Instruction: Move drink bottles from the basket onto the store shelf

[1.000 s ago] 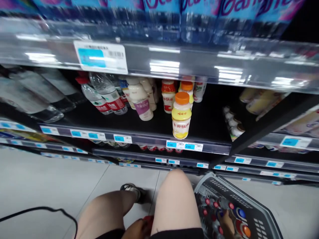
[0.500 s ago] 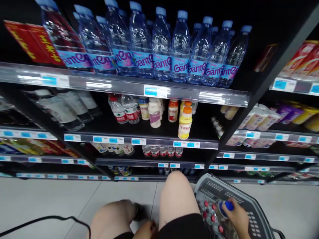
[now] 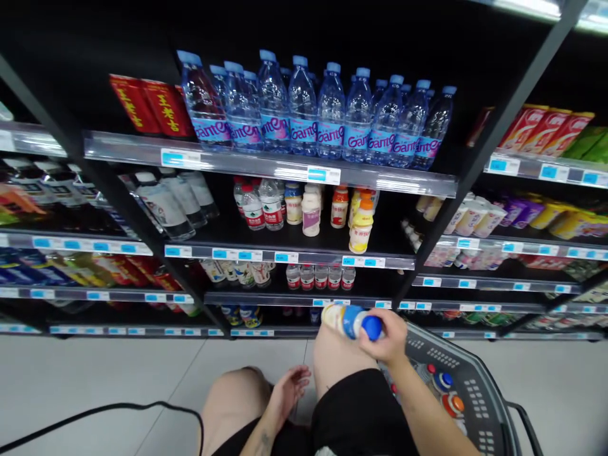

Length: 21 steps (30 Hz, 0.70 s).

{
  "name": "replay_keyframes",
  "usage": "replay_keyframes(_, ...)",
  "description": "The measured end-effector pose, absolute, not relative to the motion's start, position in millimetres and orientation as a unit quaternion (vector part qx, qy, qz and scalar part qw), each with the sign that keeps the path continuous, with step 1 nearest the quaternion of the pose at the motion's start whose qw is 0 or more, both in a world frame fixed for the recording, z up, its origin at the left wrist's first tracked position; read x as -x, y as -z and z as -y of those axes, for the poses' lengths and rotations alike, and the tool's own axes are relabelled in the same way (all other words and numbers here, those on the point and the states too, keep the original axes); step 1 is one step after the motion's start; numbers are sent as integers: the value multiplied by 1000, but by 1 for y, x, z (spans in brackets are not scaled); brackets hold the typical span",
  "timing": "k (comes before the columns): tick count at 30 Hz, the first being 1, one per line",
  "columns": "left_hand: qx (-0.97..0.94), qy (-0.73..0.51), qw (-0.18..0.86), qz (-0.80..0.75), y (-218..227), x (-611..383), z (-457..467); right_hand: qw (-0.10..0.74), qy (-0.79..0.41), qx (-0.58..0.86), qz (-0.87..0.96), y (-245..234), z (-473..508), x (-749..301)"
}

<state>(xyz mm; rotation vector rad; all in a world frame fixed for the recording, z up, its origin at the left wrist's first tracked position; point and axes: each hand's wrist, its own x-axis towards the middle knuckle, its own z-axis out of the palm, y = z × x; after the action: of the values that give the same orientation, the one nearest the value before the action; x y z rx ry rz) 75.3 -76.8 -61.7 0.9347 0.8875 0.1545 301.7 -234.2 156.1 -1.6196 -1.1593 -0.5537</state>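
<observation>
Head view: the right grip (image 3: 387, 339) is clenched around a blue-capped bottle (image 3: 350, 320), held on its side above the right knee (image 3: 332, 345), just left of the grey basket (image 3: 479, 405). The left grip (image 3: 287, 392) hangs released, fingers spread, low beside the left knee (image 3: 235, 402).

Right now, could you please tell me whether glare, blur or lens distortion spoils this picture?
Head view: the water bottles are sharp and bright against dark shelf bays; light glares off the clear price rail beneath them; the wide lens splays the black uprights outward; the blue-capped bottle in the right hand is slightly soft; the open left hand is evenly lit.
</observation>
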Motion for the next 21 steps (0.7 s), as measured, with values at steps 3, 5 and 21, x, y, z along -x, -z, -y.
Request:
replay_keyframes(3, -287, -111, 890, -338, 45, -60, 76, 535, 1, 707, 462, -148, 204, -259)
replay_keyframes(5, -247, -69, 925, -282, 40, -53, 82, 510, -117, 716, 461, -141, 188, -236)
replay_keyframes(21, -156, -65, 957, -237, 57, -69, 89, 616, -371, 626, 302, -64, 103, -222)
